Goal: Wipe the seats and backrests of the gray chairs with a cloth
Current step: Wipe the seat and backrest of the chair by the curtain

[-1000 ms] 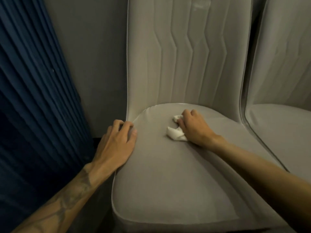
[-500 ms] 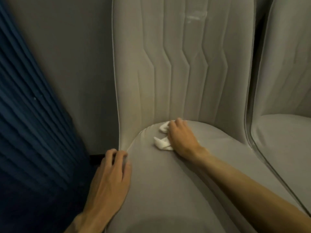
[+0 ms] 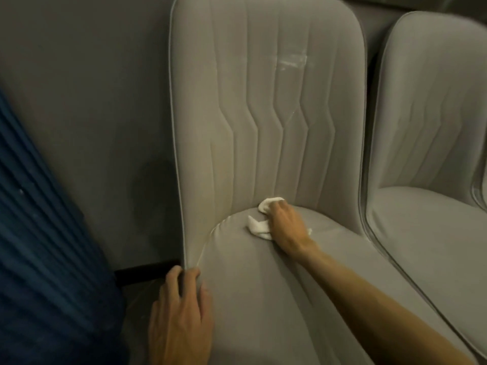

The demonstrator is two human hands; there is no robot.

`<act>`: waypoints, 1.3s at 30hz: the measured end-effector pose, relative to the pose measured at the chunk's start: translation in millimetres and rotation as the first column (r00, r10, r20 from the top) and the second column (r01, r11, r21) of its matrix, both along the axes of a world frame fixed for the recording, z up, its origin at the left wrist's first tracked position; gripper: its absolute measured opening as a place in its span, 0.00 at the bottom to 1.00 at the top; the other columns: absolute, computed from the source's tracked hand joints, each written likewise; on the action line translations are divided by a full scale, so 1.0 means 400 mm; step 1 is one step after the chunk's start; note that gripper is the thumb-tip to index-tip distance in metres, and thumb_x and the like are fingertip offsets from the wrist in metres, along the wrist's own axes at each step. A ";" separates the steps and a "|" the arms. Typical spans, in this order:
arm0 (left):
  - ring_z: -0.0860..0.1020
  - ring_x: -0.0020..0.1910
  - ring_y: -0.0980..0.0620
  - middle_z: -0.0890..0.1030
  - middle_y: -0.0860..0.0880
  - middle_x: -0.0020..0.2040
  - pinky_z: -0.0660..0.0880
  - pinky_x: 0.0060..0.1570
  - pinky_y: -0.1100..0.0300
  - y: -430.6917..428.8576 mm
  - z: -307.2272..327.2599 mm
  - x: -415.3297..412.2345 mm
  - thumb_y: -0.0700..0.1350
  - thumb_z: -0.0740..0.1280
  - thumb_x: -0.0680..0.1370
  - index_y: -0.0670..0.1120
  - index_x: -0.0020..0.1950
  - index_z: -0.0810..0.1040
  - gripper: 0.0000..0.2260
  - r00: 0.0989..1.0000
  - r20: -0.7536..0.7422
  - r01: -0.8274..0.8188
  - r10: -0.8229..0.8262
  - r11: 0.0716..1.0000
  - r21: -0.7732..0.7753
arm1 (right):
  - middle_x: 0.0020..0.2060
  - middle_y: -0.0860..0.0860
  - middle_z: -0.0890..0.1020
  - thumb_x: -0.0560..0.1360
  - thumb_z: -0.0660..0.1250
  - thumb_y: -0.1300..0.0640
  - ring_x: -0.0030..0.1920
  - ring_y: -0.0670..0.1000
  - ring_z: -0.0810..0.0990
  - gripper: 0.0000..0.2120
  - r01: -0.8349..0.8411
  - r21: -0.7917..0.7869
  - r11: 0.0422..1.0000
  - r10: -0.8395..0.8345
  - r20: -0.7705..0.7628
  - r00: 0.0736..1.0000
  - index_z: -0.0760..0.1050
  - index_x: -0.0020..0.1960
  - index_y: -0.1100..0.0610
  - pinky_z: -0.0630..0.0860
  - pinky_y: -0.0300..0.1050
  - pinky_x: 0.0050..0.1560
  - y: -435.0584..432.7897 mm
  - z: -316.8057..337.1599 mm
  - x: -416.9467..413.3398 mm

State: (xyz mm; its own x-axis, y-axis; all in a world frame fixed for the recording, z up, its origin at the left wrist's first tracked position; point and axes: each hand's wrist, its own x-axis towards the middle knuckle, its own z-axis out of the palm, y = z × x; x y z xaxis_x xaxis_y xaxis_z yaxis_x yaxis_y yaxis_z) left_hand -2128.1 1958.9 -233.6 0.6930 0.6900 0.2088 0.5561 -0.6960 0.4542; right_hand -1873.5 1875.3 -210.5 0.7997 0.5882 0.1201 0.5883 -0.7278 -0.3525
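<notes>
A gray padded chair [image 3: 263,122] with stitched vertical seams fills the middle of the head view. My right hand [image 3: 286,227] presses a small white cloth [image 3: 259,225] onto the back of the seat, right where the seat meets the backrest. The cloth sticks out to the left of and above my fingers. My left hand [image 3: 181,317] lies flat on the seat's left edge, fingers spread, touching the piping near the backrest's lower left corner. A pale smear [image 3: 292,60] shows high on the backrest.
A second gray chair [image 3: 432,143] stands close on the right, almost touching the first. A dark blue pleated curtain [image 3: 44,246] hangs at the left. A gray wall [image 3: 87,101] with a black baseboard [image 3: 147,272] is behind the chairs.
My right hand slid the cloth toward the seat's back, up to the crease at the backrest. The view tilted up, showing more of the backrest. My left hand stayed on the seat's left edge.
</notes>
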 end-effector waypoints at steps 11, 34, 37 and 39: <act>0.82 0.44 0.34 0.78 0.34 0.60 0.79 0.39 0.44 -0.009 0.006 0.002 0.52 0.55 0.78 0.40 0.57 0.82 0.22 1.000 0.011 -0.024 0.023 0.999 0.048 | 0.56 0.53 0.78 0.81 0.60 0.51 0.61 0.55 0.75 0.10 0.013 0.023 1.000 -0.014 0.082 0.997 0.77 0.53 0.55 0.72 0.48 0.54 0.021 -0.023 0.027; 0.80 0.48 0.39 0.74 0.41 0.65 0.75 0.43 0.48 -0.003 -0.031 0.000 0.47 0.67 0.80 0.46 0.61 0.77 0.12 0.995 0.084 -0.065 0.059 0.995 0.075 | 0.55 0.63 0.79 0.80 0.59 0.59 0.58 0.64 0.75 0.11 0.150 0.086 0.985 -0.153 0.036 0.988 0.78 0.52 0.64 0.72 0.55 0.57 0.033 -0.014 0.027; 0.80 0.48 0.39 0.73 0.41 0.65 0.76 0.42 0.47 0.001 -0.039 -0.004 0.47 0.67 0.80 0.45 0.62 0.77 0.12 0.994 0.090 -0.063 0.055 0.994 0.085 | 0.54 0.60 0.79 0.78 0.62 0.60 0.57 0.61 0.76 0.08 -0.031 0.051 0.998 0.029 0.047 0.998 0.78 0.50 0.63 0.73 0.53 0.54 0.037 -0.008 0.004; 0.79 0.48 0.38 0.73 0.41 0.65 0.76 0.43 0.47 0.002 -0.041 -0.004 0.46 0.67 0.80 0.45 0.62 0.77 0.12 0.995 0.092 -0.055 0.047 0.995 0.087 | 0.55 0.53 0.79 0.75 0.63 0.62 0.56 0.54 0.77 0.04 -0.100 0.081 0.992 0.101 -0.001 0.995 0.76 0.48 0.58 0.69 0.45 0.55 -0.021 0.003 0.024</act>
